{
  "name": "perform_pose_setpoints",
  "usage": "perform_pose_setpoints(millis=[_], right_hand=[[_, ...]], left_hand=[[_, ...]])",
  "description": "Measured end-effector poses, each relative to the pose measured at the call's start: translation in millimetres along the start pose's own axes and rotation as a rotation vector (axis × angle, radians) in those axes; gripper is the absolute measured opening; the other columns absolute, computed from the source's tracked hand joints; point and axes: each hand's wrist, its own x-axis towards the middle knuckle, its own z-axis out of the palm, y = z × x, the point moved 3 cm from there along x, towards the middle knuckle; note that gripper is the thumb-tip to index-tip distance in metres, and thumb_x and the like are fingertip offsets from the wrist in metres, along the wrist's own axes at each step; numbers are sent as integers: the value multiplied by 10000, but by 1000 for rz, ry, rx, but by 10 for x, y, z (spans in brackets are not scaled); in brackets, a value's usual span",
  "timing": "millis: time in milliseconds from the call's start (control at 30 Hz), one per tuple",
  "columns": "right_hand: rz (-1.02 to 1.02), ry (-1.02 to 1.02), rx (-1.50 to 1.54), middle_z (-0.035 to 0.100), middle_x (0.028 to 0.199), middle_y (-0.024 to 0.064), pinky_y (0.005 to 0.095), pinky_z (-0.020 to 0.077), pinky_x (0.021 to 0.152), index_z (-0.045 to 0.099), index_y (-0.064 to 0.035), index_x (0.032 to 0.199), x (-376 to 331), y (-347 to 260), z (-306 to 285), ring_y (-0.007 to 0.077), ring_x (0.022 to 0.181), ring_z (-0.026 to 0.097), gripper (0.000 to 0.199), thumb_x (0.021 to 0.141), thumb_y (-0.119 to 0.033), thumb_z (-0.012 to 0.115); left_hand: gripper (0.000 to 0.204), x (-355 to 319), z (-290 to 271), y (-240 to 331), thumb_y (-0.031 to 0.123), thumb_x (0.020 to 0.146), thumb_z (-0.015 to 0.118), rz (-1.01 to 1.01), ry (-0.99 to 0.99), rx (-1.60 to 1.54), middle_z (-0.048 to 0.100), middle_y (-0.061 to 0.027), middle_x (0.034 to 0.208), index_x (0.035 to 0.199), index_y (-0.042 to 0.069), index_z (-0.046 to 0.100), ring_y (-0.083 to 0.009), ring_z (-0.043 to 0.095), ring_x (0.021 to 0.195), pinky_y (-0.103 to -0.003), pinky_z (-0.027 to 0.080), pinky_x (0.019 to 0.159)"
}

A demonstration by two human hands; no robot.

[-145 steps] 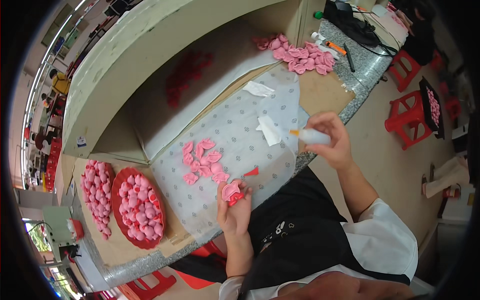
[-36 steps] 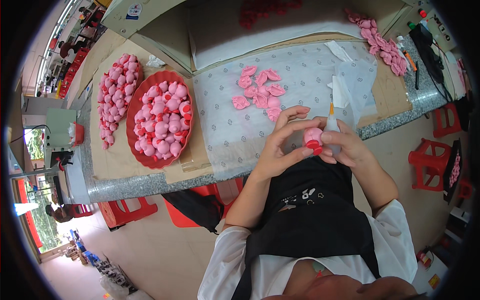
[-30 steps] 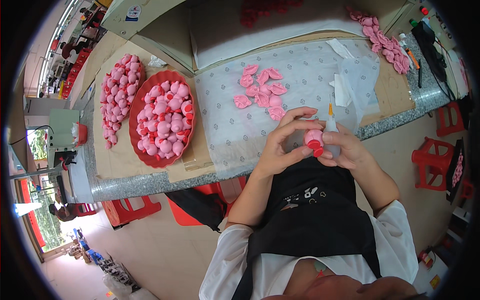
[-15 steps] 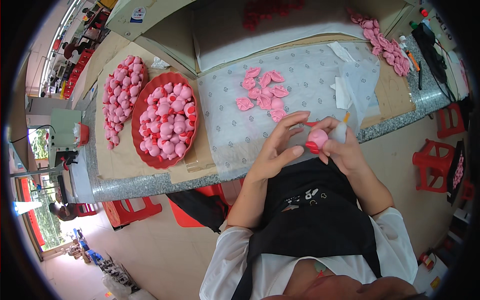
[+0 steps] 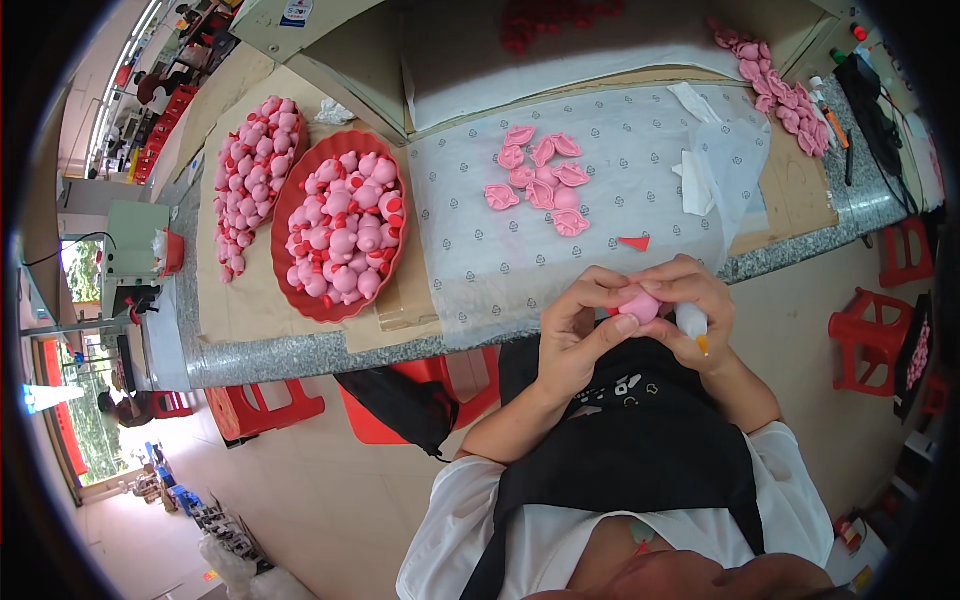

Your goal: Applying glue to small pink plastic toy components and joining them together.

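A: Where is the round pink piece [image 5: 641, 306] right now?
B: Right of centre in the frame, a little below the middle, in front of the black apron [image 5: 650, 455].

A: And the hands?
B: Both grasp it. The left hand [image 5: 577, 340] pinches it from the left, thumb below and fingers above; the right hand [image 5: 705, 305] closes on it from the other side.

A: Anything red on it?
B: A bit of red shows by the left fingers; the rest is hidden.

A: Does the right hand hold something else?
B: Yes, a whitish bottle [image 5: 690, 320] is tucked in it, orange tip toward the lower edge of the frame.

A: What lies nearest?
B: A small red scrap [image 5: 634, 243] just above the hands, on the patterned white sheet [image 5: 480, 275]. Farther up, near top centre, pink petal-like pieces [image 5: 502, 196] lie in a loose cluster.

A: And on the left?
B: A scalloped red dish [image 5: 288, 285] full of pink-and-red pieces [image 5: 343, 243], with a heap of similar ones [image 5: 250, 180] beside it, toward the upper left.
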Motion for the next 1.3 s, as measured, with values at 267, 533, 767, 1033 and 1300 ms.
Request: perform_pose_setpoints(millis=[267,533,767,1033,1300], right_hand=[[-56,7,-122,581,806,108,267,457,553,568,-19,807,7,-8,34,211,680,573,301,553,-93,711],[3,16,-99,577,804,116,274,464,597,559,-15,812,24,101,82,238,715,574,300,544,-30,692],[255,159,398,554,936,138,268,422,721,543,-25,776,-94,186,154,182,858,539,190,633,55,638],[275,157,671,551,905,163,329,421,771,515,-11,728,-96,250,169,234,872,541,137,657,39,621],[428,200,780,549,889,132,306,424,754,526,-24,711,-151,334,141,207,851,538,120,659,28,621]], left_hand=[[171,4,15,-124,95,740,565,-52,68,-208,478,-141,958,875,74,462,-210,478,906,-329,391,797],[150,22,-97,-249,133,779,531,-69,95,-272,495,-109,969,900,107,445,-202,480,914,-325,387,807],[224,22,-22,-290,179,779,541,-50,116,-511,506,-65,952,971,150,429,-185,471,931,-312,360,841],[174,30,-43,-266,167,776,546,32,39,-404,466,-125,1019,908,132,438,-235,420,992,-362,298,879],[344,62,-139,-136,100,711,613,16,43,0,486,-115,1026,994,20,433,-217,432,991,-325,314,865]])
